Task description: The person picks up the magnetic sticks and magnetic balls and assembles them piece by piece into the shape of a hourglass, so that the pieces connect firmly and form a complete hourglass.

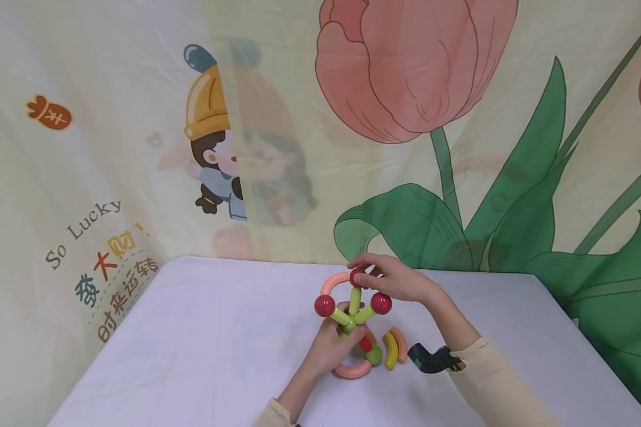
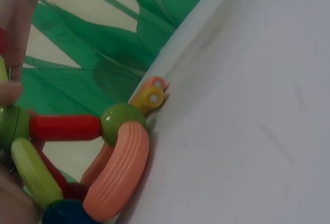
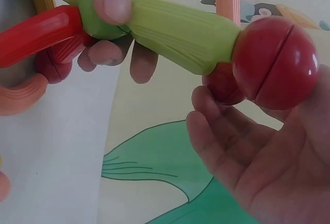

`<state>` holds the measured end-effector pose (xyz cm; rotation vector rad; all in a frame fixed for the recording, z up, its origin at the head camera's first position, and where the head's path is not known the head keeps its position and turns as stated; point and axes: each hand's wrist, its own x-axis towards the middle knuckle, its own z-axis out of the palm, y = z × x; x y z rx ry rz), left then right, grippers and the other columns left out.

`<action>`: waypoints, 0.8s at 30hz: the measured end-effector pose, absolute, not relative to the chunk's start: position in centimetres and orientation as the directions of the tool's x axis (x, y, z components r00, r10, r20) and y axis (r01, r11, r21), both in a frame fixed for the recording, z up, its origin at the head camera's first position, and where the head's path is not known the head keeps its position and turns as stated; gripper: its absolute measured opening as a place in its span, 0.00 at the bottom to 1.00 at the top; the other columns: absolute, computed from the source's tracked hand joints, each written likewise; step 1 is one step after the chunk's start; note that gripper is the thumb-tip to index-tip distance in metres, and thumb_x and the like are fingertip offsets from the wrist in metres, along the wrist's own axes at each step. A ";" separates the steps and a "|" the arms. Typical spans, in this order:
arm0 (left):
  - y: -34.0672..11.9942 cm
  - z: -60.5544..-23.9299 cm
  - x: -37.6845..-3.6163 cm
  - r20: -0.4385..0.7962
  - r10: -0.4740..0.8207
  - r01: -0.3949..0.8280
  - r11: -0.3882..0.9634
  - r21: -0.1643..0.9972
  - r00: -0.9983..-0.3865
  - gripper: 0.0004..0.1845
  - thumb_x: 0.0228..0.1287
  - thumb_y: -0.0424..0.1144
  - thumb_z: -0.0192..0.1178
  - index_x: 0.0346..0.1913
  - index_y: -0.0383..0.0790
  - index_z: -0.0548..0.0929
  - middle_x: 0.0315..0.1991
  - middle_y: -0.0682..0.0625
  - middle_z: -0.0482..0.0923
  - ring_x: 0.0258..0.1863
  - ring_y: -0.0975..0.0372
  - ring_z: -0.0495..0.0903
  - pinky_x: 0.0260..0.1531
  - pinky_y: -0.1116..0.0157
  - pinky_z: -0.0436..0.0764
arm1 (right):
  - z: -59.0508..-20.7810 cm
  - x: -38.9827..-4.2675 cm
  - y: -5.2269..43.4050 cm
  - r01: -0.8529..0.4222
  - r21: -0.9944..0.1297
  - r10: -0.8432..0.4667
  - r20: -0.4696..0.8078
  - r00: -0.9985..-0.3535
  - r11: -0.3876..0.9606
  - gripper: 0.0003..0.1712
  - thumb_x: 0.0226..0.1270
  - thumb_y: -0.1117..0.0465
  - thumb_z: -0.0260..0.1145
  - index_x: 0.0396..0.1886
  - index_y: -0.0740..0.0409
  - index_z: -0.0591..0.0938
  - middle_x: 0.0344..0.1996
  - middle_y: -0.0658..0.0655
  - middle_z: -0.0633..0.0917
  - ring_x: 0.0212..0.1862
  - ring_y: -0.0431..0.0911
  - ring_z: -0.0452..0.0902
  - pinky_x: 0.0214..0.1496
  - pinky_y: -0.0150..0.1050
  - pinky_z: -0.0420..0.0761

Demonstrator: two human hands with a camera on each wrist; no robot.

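Observation:
A toy structure of balls and magnetic building sticks stands tilted over the table. My left hand grips it round its green hub ball. Light green sticks fan out from the hub to red balls. My right hand pinches the topmost red ball between thumb and fingers. A salmon curved stick arcs from that ball toward the left red ball. Lower down, a red stick joins a green ball, and another salmon curved stick reaches a dark blue ball.
Right of the structure, a yellow curved stick and a salmon one lie side by side on the white table. A black device is strapped at the right wrist. A printed curtain hangs behind the table.

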<state>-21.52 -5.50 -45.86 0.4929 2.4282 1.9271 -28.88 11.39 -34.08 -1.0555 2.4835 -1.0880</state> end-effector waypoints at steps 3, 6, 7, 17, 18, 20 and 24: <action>-6.1 -45.8 -21.7 0.222 0.295 0.277 0.160 0.947 -0.929 0.24 0.66 0.42 0.56 0.64 0.46 0.67 0.57 0.49 0.74 0.53 0.61 0.74 0.58 0.61 0.72 | -34.3 -28.9 11.6 -0.501 -0.738 -0.687 0.070 -0.723 0.452 0.20 0.69 0.56 0.58 0.58 0.58 0.73 0.49 0.60 0.79 0.41 0.48 0.80 0.42 0.37 0.80; -6.8 -45.6 -21.8 0.263 0.330 0.317 0.120 0.941 -0.906 0.27 0.68 0.41 0.52 0.69 0.47 0.62 0.54 0.46 0.74 0.53 0.61 0.73 0.59 0.55 0.70 | -34.5 -28.7 12.1 -0.455 -0.778 -0.671 0.058 -0.739 0.433 0.22 0.70 0.55 0.57 0.61 0.56 0.71 0.52 0.61 0.78 0.43 0.47 0.80 0.44 0.39 0.81; -7.0 -45.5 -21.9 0.265 0.338 0.318 0.110 0.942 -0.903 0.28 0.69 0.41 0.50 0.70 0.50 0.60 0.54 0.46 0.74 0.53 0.61 0.74 0.58 0.55 0.69 | -34.6 -28.6 12.2 -0.441 -0.789 -0.664 0.056 -0.745 0.429 0.23 0.70 0.54 0.56 0.62 0.56 0.70 0.53 0.61 0.77 0.44 0.47 0.80 0.44 0.39 0.82; -6.8 -45.7 -21.7 0.237 0.438 0.279 0.033 0.960 -0.867 0.32 0.73 0.40 0.46 0.75 0.54 0.47 0.69 0.43 0.62 0.66 0.55 0.66 0.62 0.68 0.68 | -38.9 -28.3 15.8 -0.304 -0.833 -0.520 0.022 -0.854 0.463 0.23 0.69 0.54 0.57 0.60 0.58 0.71 0.55 0.63 0.76 0.52 0.52 0.77 0.49 0.48 0.81; -6.8 -45.7 -21.7 0.241 0.428 0.285 0.041 0.958 -0.871 0.31 0.73 0.40 0.46 0.74 0.55 0.48 0.68 0.43 0.63 0.65 0.55 0.67 0.62 0.68 0.69 | -39.6 -28.3 16.1 -0.292 -0.833 -0.512 0.011 -0.859 0.470 0.22 0.68 0.54 0.59 0.59 0.58 0.72 0.55 0.62 0.76 0.51 0.51 0.77 0.48 0.48 0.81; -6.8 -45.5 -21.7 0.248 0.424 0.292 0.042 0.956 -0.871 0.31 0.73 0.38 0.45 0.74 0.53 0.48 0.66 0.42 0.65 0.63 0.55 0.69 0.61 0.68 0.70 | -40.9 -28.3 16.5 -0.276 -0.827 -0.503 -0.009 -0.864 0.490 0.22 0.68 0.54 0.60 0.57 0.59 0.74 0.52 0.61 0.78 0.47 0.51 0.78 0.46 0.47 0.81; -6.8 -45.8 -21.6 0.243 0.409 0.298 0.075 0.952 -0.879 0.32 0.73 0.39 0.45 0.75 0.51 0.47 0.65 0.41 0.66 0.60 0.56 0.70 0.59 0.69 0.71 | -42.8 -28.1 17.1 -0.239 -0.795 -0.461 -0.058 -0.885 0.558 0.19 0.66 0.55 0.61 0.53 0.58 0.76 0.46 0.58 0.81 0.41 0.48 0.77 0.42 0.43 0.81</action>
